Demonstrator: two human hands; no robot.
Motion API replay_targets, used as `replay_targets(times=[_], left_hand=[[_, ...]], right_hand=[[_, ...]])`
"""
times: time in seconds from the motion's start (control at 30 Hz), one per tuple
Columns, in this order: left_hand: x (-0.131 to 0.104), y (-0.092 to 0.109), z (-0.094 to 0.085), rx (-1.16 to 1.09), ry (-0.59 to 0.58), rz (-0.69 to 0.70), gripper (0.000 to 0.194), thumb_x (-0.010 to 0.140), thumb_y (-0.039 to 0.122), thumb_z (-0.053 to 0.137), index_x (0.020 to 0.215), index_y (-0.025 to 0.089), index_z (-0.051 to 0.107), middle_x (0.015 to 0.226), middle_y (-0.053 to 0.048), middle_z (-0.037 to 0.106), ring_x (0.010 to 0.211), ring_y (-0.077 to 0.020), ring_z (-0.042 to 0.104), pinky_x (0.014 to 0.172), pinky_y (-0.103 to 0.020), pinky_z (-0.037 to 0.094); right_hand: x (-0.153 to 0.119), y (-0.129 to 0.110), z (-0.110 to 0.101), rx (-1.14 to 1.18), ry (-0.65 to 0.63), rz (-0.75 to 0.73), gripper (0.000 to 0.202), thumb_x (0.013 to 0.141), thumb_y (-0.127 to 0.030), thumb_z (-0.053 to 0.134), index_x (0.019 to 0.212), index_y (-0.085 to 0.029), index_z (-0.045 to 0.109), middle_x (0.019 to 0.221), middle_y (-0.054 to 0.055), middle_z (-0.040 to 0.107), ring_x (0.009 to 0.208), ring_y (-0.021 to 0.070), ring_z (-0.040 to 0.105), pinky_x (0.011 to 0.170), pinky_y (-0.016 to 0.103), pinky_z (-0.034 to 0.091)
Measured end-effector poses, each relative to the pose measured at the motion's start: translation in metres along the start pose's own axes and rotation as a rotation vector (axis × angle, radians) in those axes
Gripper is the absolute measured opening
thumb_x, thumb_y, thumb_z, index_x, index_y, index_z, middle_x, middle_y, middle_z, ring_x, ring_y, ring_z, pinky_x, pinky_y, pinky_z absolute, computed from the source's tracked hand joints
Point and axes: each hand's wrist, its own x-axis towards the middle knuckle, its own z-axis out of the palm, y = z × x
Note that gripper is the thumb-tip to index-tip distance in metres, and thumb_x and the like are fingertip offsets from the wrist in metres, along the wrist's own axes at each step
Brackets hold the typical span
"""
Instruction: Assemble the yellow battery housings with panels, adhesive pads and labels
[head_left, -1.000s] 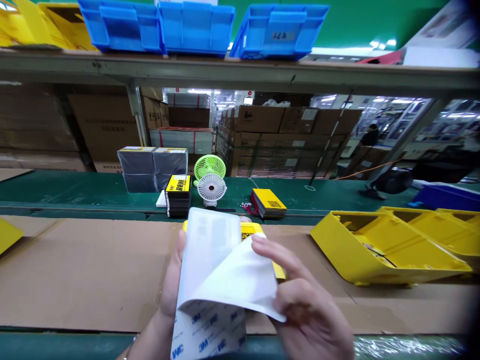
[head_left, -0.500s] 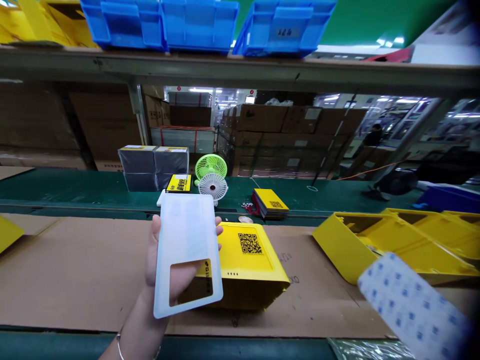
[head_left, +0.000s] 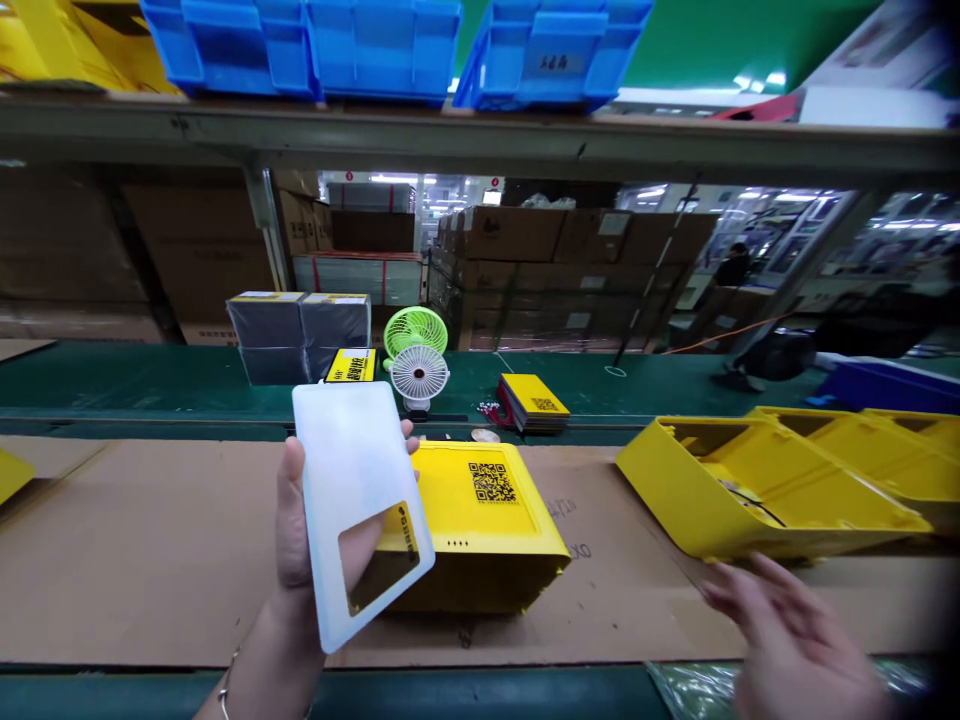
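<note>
My left hand (head_left: pixel 291 520) is closed around a whitish, see-through flat panel (head_left: pixel 356 460) with a rectangular cut-out near its lower end. The panel is tilted, and my thumb lies along its left edge while fingertips show at the right. Behind it, a yellow plastic housing (head_left: pixel 442 490) with a printed QR code rests on the cardboard; the panel hides part of it. At the lower right, my right hand (head_left: pixel 795 640) is blurred, its fingers loosely apart with nothing visible in them. It is nearest to a row of open yellow housings (head_left: pixel 675 490).
Brown cardboard (head_left: pixel 187 550) covers the near bench. Beyond lie a stack of yellow panels (head_left: pixel 536 395), a white fan (head_left: pixel 420 373), a green fan (head_left: pixel 415 325) and wrapped grey blocks (head_left: pixel 300 335). Blue bins (head_left: pixel 382 50) stand on the shelf overhead. Clear plastic (head_left: pixel 690 690) lies at the front edge.
The white sheet with blue print has gone from the lower right, and my right hand has come into view there. The panel in my left hand has tilted and shifted slightly left.
</note>
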Motion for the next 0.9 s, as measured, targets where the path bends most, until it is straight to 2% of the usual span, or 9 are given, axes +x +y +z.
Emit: replay_targets(times=[0.07,0.17,0.23,0.3,0.4,0.5,0.6,0.73,0.9], left_hand=[[-0.002,-0.006,0.002,0.003,0.052,0.045,0.073,0.079,0.067,0.034,0.137,0.023,0.032,0.131,-0.010,0.052,0.125,-0.0339,0.040,0.106,-0.050,0.026],[-0.009,-0.020,0.004,0.023,0.057,-0.020,0.077,0.076,0.070,0.035,0.136,0.021,0.035,0.130,-0.011,0.052,0.125,-0.0349,0.039,0.105,-0.049,0.028],[-0.012,-0.028,0.003,0.083,0.020,-0.140,0.085,0.073,0.072,0.038,0.138,0.019,0.028,0.133,-0.013,0.049,0.126,-0.0365,0.037,0.105,-0.050,0.028],[-0.014,-0.030,0.000,0.243,-0.019,-0.167,0.093,0.070,0.071,0.046,0.142,0.024,0.013,0.140,-0.013,0.039,0.129,-0.0369,0.032,0.105,-0.051,0.026],[-0.011,-0.019,-0.005,0.808,-0.024,0.132,0.115,0.059,0.056,0.071,0.140,0.038,-0.008,0.151,-0.006,0.010,0.136,-0.0363,0.013,0.108,-0.054,0.015],[-0.003,0.001,-0.005,1.534,-0.139,0.477,0.114,0.046,0.045,0.082,0.139,0.041,0.015,0.152,0.003,-0.004,0.136,-0.0390,-0.008,0.108,-0.057,-0.006],[0.005,0.016,-0.001,1.910,-0.371,0.447,0.090,0.052,0.044,0.078,0.133,0.038,0.037,0.149,-0.002,0.017,0.135,-0.0399,0.004,0.107,-0.058,-0.009],[0.018,0.020,-0.006,1.920,-0.419,0.242,0.081,0.052,0.048,0.076,0.127,0.033,0.047,0.138,-0.009,0.034,0.128,-0.0381,0.025,0.106,-0.058,0.016],[0.036,0.011,-0.025,1.896,-0.337,0.042,0.083,0.046,0.059,0.074,0.121,0.029,0.053,0.132,-0.011,0.039,0.126,-0.0365,0.028,0.104,-0.055,0.025]], right_hand=[[-0.013,-0.028,0.023,-0.036,-0.180,-0.152,0.036,0.080,-0.034,0.060,0.114,-0.023,0.057,0.099,0.008,0.065,0.087,0.0261,0.063,0.084,0.050,0.049],[-0.038,-0.080,0.055,0.046,-0.625,-0.723,0.059,0.073,-0.017,0.065,0.128,-0.026,0.046,0.126,0.009,0.053,0.115,0.0300,0.049,0.095,0.050,0.044],[-0.047,-0.107,0.069,0.113,-0.704,-0.896,0.065,0.074,-0.007,0.059,0.133,-0.026,0.039,0.128,0.008,0.051,0.120,0.0284,0.045,0.096,0.048,0.044],[-0.047,-0.123,0.076,0.172,-0.707,-0.855,0.062,0.077,-0.004,0.053,0.134,-0.025,0.038,0.124,0.008,0.055,0.116,0.0254,0.049,0.094,0.044,0.046],[-0.036,-0.131,0.078,0.235,-0.653,-0.508,0.046,0.083,-0.013,0.052,0.127,-0.025,0.045,0.111,0.006,0.062,0.105,0.0215,0.058,0.092,0.038,0.049],[-0.024,-0.134,0.075,0.353,-0.749,-0.134,0.042,0.087,-0.026,0.052,0.128,-0.026,0.042,0.089,0.002,0.067,0.092,0.0178,0.063,0.091,0.035,0.049],[-0.018,-0.136,0.074,0.467,-0.908,0.069,0.049,0.089,-0.035,0.048,0.135,-0.026,0.031,0.091,0.002,0.067,0.100,0.0180,0.060,0.095,0.037,0.046],[-0.012,-0.124,0.075,0.224,-0.820,-0.004,0.066,0.089,-0.041,0.046,0.143,-0.028,0.010,0.124,0.009,0.054,0.116,0.0223,0.050,0.099,0.045,0.041],[0.002,-0.090,0.076,-0.220,-0.861,-0.304,0.050,0.086,-0.045,0.047,0.132,-0.027,0.043,0.141,0.007,0.035,0.130,0.0266,0.033,0.108,0.048,0.027]])
